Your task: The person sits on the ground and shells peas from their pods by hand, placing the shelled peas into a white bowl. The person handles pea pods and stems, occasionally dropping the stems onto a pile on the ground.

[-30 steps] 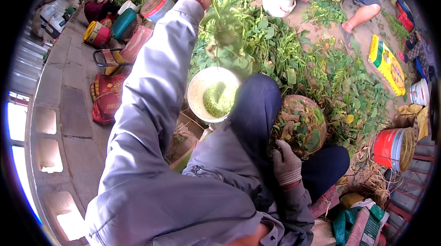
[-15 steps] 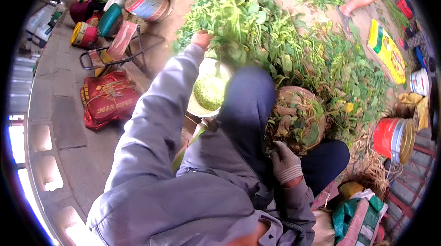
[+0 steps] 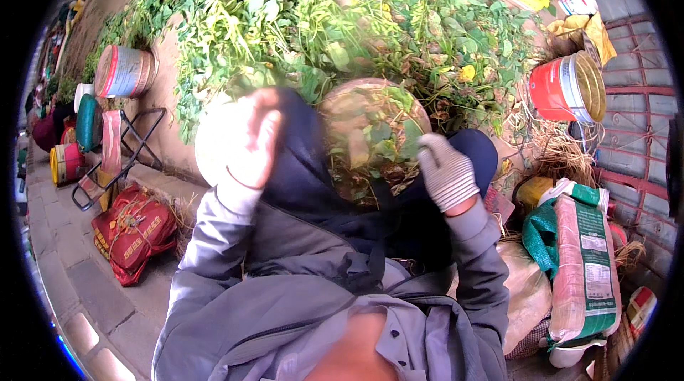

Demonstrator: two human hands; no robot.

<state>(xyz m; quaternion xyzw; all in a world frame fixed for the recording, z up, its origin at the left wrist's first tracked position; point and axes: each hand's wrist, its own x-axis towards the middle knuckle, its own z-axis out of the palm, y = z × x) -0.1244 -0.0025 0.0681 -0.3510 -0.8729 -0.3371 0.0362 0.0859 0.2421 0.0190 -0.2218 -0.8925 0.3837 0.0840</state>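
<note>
My bare left hand (image 3: 255, 137) is raised over my left thigh, blurred by motion, with thumb and fingers apart and nothing visible in it. Behind it and to its left stands a white bucket (image 3: 211, 144), washed out by glare, so its contents do not show. On my right hand (image 3: 447, 173) is a pale knitted glove. Its fingers are loosely bent and apart beside my right knee, with no object seen in them. Between my knees is a round, tan-rimmed container or block (image 3: 349, 90), strewn with green and dry leaves (image 3: 370, 128); the right hand is at its edge.
Uprooted leafy green plants (image 3: 285, 32) spread across the ground ahead. On the left are a folding chair (image 3: 135, 139), a red bag (image 3: 135, 235) and a drum (image 3: 127, 71). To the right stand a red bucket (image 3: 559, 89) and a pink-and-green sack (image 3: 584, 260).
My left hand has come back from the plants beyond the white bucket toward my thigh. The view has swung right and down. My gloved right hand stays near the leaf-strewn round thing.
</note>
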